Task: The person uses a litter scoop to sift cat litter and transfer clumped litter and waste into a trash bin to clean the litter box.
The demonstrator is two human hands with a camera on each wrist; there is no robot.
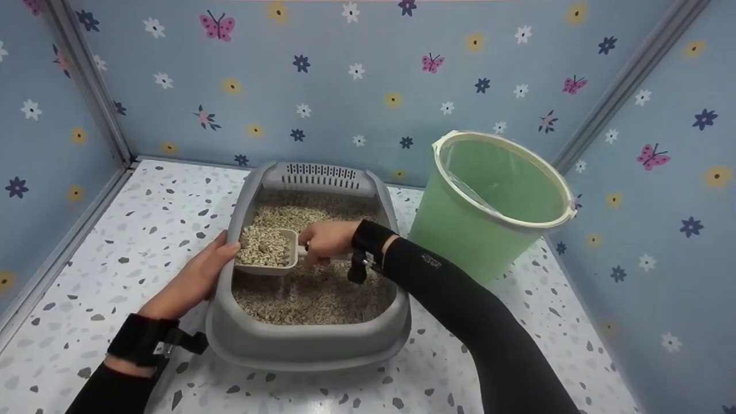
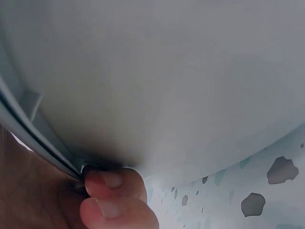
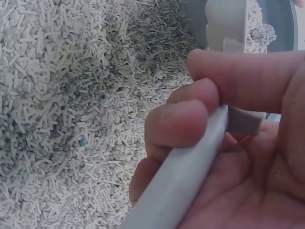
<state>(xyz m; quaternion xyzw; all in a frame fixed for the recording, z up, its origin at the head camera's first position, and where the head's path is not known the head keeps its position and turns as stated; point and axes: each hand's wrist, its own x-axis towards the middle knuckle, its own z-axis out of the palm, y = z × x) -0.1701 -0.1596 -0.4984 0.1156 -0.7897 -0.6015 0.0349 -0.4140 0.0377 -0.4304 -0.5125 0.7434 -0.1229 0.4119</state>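
A grey litter box full of pale pellet litter stands on the floor. My left hand grips its left rim, thumb on top; in the left wrist view the fingers curl beneath the rim against the outer wall. Over the litter, my right hand holds a white litter scoop by its handle. The scoop is heaped with litter and lies close to the left rim. In the right wrist view, fingers and thumb wrap round the handle.
To the right of the box, a green bucket with a cream rim and a clear plastic liner leans slightly. Flower-patterned walls enclose the speckled floor at the back and both sides.
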